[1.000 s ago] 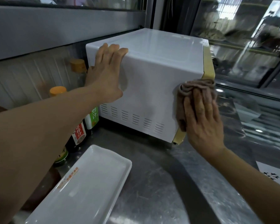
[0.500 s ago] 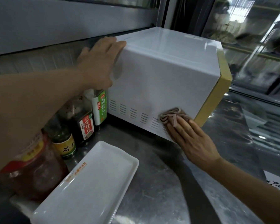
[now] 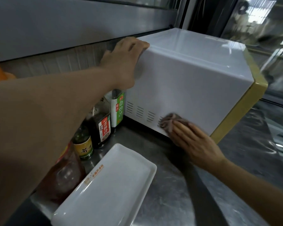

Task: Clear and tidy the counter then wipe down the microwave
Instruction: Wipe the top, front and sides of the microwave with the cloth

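Head view: right hand [image 3: 194, 141] presses brown cloth [image 3: 167, 122] flat-fingered, now low on microwave [image 3: 186, 82] side, 5 o'clock.
Left hand [image 3: 122, 62]: flat, bracing.
Meaning: wiping underway.

This is a food-service kitchen, it seems, more than a home one; the scratched stainless steel counter [image 3: 167, 190] shows it; a white box-shaped microwave with a yellow front frame [image 3: 194, 82] stands on it; just beside the microwave stand dark sauce bottles with printed labels [image 3: 103, 126]; near them lies a long white rectangular serving plate with an orange logo [image 3: 108, 188]; behind the microwave are large glass panes [image 3: 260, 26].
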Demonstrator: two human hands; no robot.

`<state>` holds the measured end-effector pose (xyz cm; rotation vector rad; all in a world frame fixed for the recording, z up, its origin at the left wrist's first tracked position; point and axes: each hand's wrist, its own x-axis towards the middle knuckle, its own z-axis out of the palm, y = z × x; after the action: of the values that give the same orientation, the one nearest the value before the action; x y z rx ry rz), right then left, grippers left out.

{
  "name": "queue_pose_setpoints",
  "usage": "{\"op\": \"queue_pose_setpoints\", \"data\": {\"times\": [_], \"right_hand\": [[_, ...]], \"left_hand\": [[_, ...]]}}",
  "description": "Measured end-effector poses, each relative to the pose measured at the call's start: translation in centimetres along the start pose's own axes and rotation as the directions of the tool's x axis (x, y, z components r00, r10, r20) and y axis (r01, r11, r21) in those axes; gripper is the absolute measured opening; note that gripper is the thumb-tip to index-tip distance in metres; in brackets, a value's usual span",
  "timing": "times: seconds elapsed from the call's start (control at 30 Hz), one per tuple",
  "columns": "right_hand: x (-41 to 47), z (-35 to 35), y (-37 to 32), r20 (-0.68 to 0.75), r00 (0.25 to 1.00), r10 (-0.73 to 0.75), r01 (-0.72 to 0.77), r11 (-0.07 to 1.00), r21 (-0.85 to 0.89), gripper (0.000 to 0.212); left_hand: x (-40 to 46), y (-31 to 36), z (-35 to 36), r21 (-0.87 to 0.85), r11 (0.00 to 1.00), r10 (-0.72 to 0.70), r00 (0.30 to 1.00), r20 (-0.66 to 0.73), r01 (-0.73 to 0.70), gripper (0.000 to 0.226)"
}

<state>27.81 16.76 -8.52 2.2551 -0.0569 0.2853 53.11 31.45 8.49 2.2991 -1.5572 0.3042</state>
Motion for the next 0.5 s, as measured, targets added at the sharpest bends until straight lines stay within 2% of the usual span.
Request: {"op": "queue_pose_setpoints", "data": {"times": [0.13, 0.3, 0.4, 0.5], "right_hand": [[-0.2, -0.3, 0.3, 0.034, 0.999, 0.004, -0.004, 1.0, 0.0, 0.064], [10.4, -0.1, -2.6, -0.086, 0.996, -0.026, 0.026, 1.0, -0.002, 0.058], [13.7, -0.3, -3.9, -0.044, 0.999, -0.003, 0.003, 1.0, 0.011, 0.061], [11.3, -0.2, -3.2, 0.001, 0.999, -0.034, 0.034, 0.998, 0.053, 0.058]], "left_hand": [[0.2, -0.4, -0.2, 0.0, 1.0, 0.002, 1.0, 0.007, -0.002, 0.098], [0.3, -0.9, -0.3, -0.018, 1.0, 0.02, 1.0, 0.019, -0.02, 0.097], [0.2, -0.7, -0.3, -0.025, 0.999, 0.029, 0.999, 0.028, -0.029, 0.097], [0.1, -0.4, -0.4, -0.046, 0.999, 0.02, 0.999, 0.04, -0.018, 0.098]]}}
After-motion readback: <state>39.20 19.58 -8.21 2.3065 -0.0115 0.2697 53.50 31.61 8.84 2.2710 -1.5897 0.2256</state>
